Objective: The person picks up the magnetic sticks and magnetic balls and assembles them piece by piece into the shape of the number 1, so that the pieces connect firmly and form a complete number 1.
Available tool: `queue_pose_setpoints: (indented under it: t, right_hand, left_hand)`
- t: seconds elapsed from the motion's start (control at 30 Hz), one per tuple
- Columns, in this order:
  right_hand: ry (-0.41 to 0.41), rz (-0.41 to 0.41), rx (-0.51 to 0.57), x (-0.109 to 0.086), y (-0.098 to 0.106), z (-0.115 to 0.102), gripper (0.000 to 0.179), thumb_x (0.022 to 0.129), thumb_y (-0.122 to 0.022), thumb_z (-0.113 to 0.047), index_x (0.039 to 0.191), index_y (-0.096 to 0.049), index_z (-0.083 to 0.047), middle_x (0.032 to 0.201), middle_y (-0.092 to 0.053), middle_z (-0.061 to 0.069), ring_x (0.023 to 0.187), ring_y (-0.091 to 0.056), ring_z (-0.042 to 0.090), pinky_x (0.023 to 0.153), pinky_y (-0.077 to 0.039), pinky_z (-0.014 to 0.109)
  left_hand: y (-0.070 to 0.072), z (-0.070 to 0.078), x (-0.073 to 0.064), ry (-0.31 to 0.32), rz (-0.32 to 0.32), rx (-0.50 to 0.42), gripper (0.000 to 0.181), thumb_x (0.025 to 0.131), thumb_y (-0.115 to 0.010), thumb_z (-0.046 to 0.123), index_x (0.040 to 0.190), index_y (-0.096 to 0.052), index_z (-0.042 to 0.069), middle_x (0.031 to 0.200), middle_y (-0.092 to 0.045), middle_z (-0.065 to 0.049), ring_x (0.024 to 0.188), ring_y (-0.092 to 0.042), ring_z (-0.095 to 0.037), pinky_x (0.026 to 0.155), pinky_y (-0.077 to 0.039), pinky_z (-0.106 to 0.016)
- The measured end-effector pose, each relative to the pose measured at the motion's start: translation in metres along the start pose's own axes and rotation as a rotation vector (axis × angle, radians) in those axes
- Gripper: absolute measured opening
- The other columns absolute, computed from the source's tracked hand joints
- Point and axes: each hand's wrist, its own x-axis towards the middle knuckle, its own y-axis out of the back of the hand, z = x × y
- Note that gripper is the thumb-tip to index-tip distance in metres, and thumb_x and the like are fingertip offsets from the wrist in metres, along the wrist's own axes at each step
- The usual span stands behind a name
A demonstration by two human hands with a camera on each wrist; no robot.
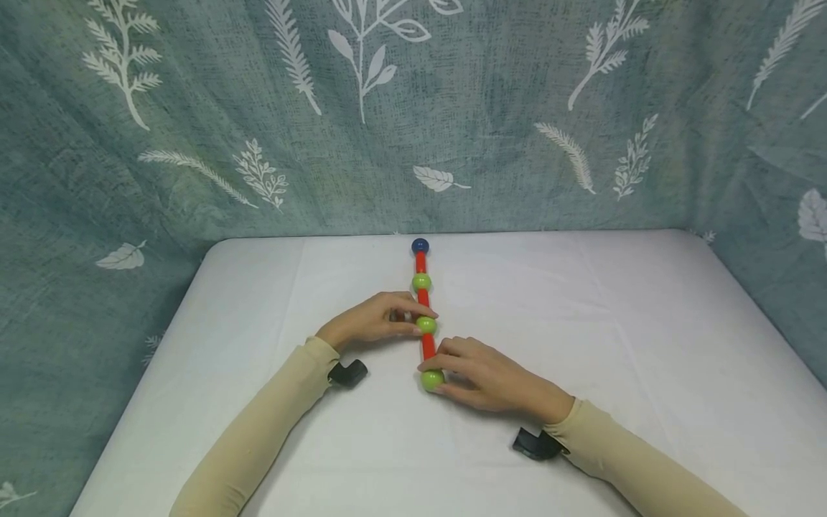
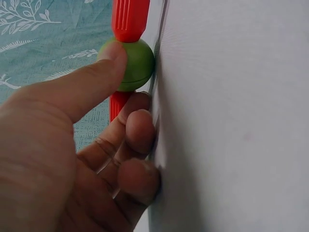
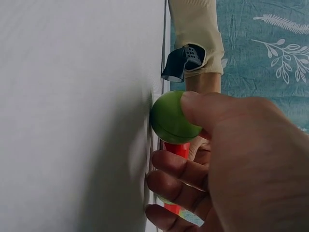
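A straight chain of balls and red rods runs along the white table in the head view. At its far end is a blue ball (image 1: 420, 246), followed by a red rod (image 1: 421, 263) and a green ball (image 1: 421, 282). My left hand (image 1: 371, 317) pinches the middle green ball (image 2: 140, 65) between thumb and fingers, with red rods on both sides of it. With thumb and index finger, my right hand (image 1: 494, 377) holds the nearest green ball (image 3: 171, 118). One red rod (image 1: 428, 346) spans the two held balls. The right hand's other fingers are curled loosely beside the chain.
The white-covered table (image 1: 646, 309) stretches to both sides of the chain. A green-blue curtain (image 1: 491, 143) with white leaf prints hangs behind and around it. A black wrist camera (image 1: 349, 374) sits under the left cuff, another black camera (image 1: 538, 444) under the right.
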Motion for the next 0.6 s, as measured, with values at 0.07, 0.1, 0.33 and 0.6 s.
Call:
queue_pose_setpoints:
  t: [0.07, 0.1, 0.33, 0.6]
  right_hand:
    - [0.001, -0.003, -0.001, -0.0002, 0.0002, -0.0004, 0.031, 0.094, -0.065, -0.034, 0.123, -0.064, -0.023, 0.103, -0.057, -0.009, 0.085, -0.045, 0.004, 0.075, -0.043, 0.023]
    - [0.0, -0.004, -0.001, -0.0004, 0.0, -0.0006, 0.031, 0.094, -0.065, -0.034, 0.123, -0.064, -0.023, 0.103, -0.057, -0.009, 0.085, -0.045, 0.004, 0.074, -0.044, 0.023]
    - [0.015, 0.016, -0.007, 0.0001, -0.003, -0.0018, 0.032, 0.092, -0.068, -0.033, 0.122, -0.065, -0.022, 0.1, -0.058, -0.008, 0.084, -0.047, 0.005, 0.075, -0.044, 0.023]
    - [0.018, 0.023, -0.01, -0.0023, -0.005, 0.0002, 0.031, 0.093, -0.068, -0.033, 0.122, -0.065, -0.023, 0.1, -0.058, -0.009, 0.086, -0.047, 0.005, 0.076, -0.045, 0.023]
  left_hand:
    - [-0.0006, 0.0005, -0.0002, 0.001, 0.004, -0.001, 0.038, 0.09, -0.072, 0.026, 0.127, -0.067, 0.023, 0.108, -0.064, 0.009, 0.089, -0.054, -0.013, 0.08, -0.048, -0.027]
    - [-0.0009, 0.0008, -0.0005, 0.003, 0.005, -0.002, 0.038, 0.09, -0.072, 0.025, 0.127, -0.067, 0.023, 0.107, -0.064, 0.009, 0.088, -0.054, -0.014, 0.079, -0.048, -0.026]
    - [-0.0028, 0.0012, -0.0027, 0.005, 0.023, 0.006, 0.037, 0.089, -0.073, 0.023, 0.125, -0.068, 0.024, 0.102, -0.064, 0.009, 0.086, -0.054, -0.014, 0.077, -0.047, -0.025]
    - [-0.0041, 0.0003, -0.003, -0.02, 0.033, -0.014, 0.038, 0.088, -0.074, 0.022, 0.125, -0.068, 0.022, 0.101, -0.065, 0.007, 0.084, -0.053, -0.014, 0.075, -0.047, -0.024]
